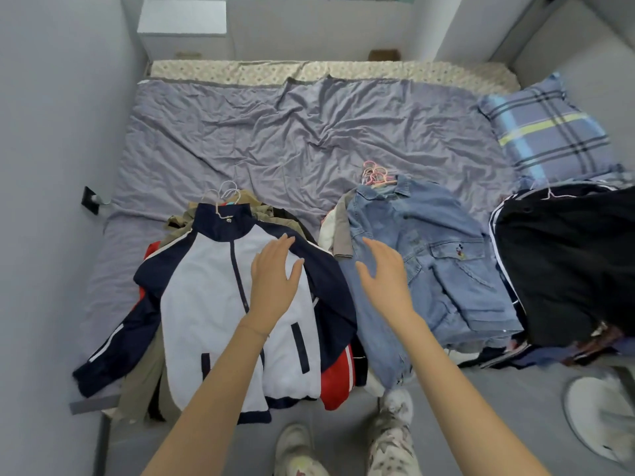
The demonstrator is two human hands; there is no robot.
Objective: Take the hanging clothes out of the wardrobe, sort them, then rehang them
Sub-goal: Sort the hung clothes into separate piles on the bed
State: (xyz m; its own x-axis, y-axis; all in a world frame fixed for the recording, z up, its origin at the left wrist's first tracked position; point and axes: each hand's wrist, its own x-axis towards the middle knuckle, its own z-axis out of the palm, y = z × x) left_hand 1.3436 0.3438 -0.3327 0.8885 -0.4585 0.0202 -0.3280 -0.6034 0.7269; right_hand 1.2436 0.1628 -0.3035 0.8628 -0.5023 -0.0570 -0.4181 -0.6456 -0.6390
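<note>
Three piles of clothes on hangers lie along the near edge of the bed [275, 132]. The left pile is topped by a white and navy zip jacket [206, 304], with khaki and red garments under it. A denim shirt [446, 269] tops the middle pile, its pink hanger hooks [376, 173] bunched at the collar. At the right lies a black pile [567, 262]. My left hand [275, 280] is flat, fingers straight, over the jacket's chest. My right hand [385, 273] is open over the denim shirt's left edge, holding nothing.
A grey wrinkled sheet covers the bed. A blue plaid pillow [546, 132] lies at the back right. A white cabinet [185, 25] stands behind the bed, a wall runs along the left. My slippered feet [347, 441] stand on the grey floor.
</note>
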